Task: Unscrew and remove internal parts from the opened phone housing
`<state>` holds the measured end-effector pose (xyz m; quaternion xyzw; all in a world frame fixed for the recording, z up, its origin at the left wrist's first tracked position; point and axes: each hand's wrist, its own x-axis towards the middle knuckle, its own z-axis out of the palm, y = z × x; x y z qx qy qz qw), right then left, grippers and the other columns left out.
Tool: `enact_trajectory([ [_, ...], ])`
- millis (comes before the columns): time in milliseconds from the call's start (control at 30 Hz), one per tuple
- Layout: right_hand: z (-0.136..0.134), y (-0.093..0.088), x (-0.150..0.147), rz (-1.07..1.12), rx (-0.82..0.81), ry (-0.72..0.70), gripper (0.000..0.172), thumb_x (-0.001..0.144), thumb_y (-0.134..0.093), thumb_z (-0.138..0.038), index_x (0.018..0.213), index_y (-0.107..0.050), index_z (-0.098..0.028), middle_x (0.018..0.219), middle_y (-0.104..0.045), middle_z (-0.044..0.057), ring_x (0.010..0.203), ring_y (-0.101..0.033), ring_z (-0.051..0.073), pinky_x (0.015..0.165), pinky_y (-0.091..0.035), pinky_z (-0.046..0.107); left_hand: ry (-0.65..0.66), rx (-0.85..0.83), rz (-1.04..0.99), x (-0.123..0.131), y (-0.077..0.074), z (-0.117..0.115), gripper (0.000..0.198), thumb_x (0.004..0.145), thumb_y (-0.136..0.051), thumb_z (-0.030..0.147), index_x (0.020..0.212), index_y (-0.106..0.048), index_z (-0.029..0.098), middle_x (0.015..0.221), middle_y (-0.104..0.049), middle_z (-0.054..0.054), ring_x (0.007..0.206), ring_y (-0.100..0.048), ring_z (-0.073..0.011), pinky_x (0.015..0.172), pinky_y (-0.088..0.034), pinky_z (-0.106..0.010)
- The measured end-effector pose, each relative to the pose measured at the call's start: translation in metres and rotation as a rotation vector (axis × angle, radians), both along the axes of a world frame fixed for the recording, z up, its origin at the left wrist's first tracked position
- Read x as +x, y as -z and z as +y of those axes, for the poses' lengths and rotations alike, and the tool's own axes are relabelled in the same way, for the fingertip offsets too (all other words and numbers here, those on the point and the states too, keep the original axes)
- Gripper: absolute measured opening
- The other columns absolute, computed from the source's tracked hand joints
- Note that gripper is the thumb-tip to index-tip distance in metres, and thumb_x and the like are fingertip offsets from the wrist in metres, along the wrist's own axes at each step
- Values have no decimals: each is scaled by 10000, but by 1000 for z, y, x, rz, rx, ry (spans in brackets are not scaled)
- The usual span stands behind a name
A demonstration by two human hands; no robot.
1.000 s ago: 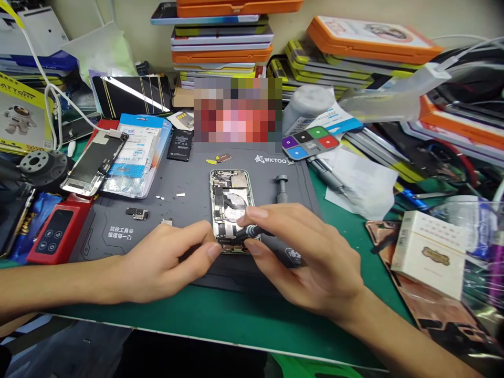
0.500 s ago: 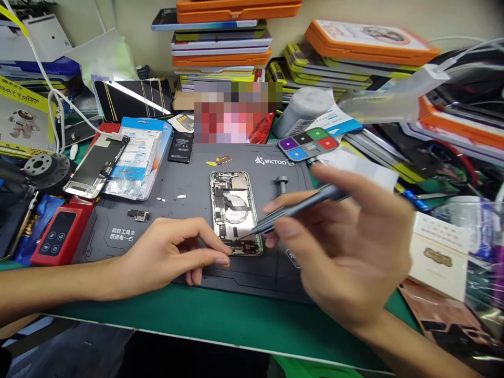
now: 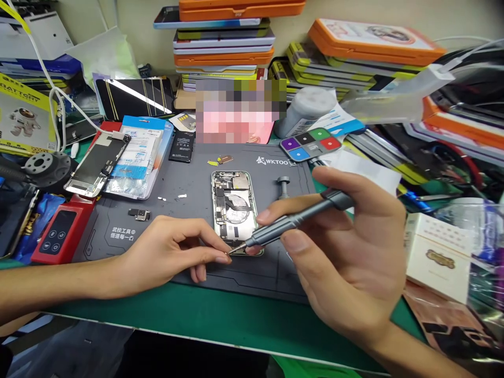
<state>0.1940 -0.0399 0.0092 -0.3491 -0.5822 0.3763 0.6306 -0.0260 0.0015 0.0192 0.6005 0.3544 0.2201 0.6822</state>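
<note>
An opened phone (image 3: pixel 237 212) lies on the dark work mat, its inner boards and round coil facing up. My left hand (image 3: pixel 169 249) rests at the phone's lower left corner, thumb and forefinger pinched together; whatever is between them is too small to make out. In my right hand (image 3: pixel 346 252) is a grey precision screwdriver (image 3: pixel 291 219), gripped by thumb and fingers and slanting down to the left. Its thin tip meets the left fingertips over the phone's lower end. The fingers and the screwdriver hide part of that end.
Left of the phone lie a small camera module (image 3: pixel 139 214), a detached screen (image 3: pixel 97 164) and a red device (image 3: pixel 65 230). A battery (image 3: pixel 182 147) is behind. Another screwdriver (image 3: pixel 282 186) stands right of the phone, near a coloured bit tray (image 3: pixel 309 142). A cigarette box (image 3: pixel 439 257) sits far right.
The screwdriver has come down and left, so its tip is now at my left fingertips. My left hand stays pinched in nearly the same place.
</note>
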Motion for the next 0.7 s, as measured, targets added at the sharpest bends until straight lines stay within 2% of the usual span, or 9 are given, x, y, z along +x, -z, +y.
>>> enact_trajectory([
  [367,0,-1,0,-4,0,-7,555,931,-605,-32,1407,-553,-312,1039,-732,42,959,-750,214,633,-701,333,-23,-23,7,1,-2,2,134,899,-784,265,913,-767,133,813,-787,-51,580,-716,-96,564,-601,-149],
  [500,0,-1,0,-16,-22,4,531,939,-614,-50,1391,-562,-325,1044,-752,26,913,-753,192,690,-702,336,-31,-45,3,1,-2,2,146,889,-795,272,899,-759,132,806,-784,-48,577,-712,-95,560,-598,-149],
  [700,-1,0,1,23,-71,-36,508,960,-615,-91,1393,-546,-348,1073,-750,27,853,-757,188,683,-706,356,-32,-51,7,2,-3,2,146,880,-801,269,890,-746,133,783,-775,-35,567,-707,-93,549,-591,-145],
])
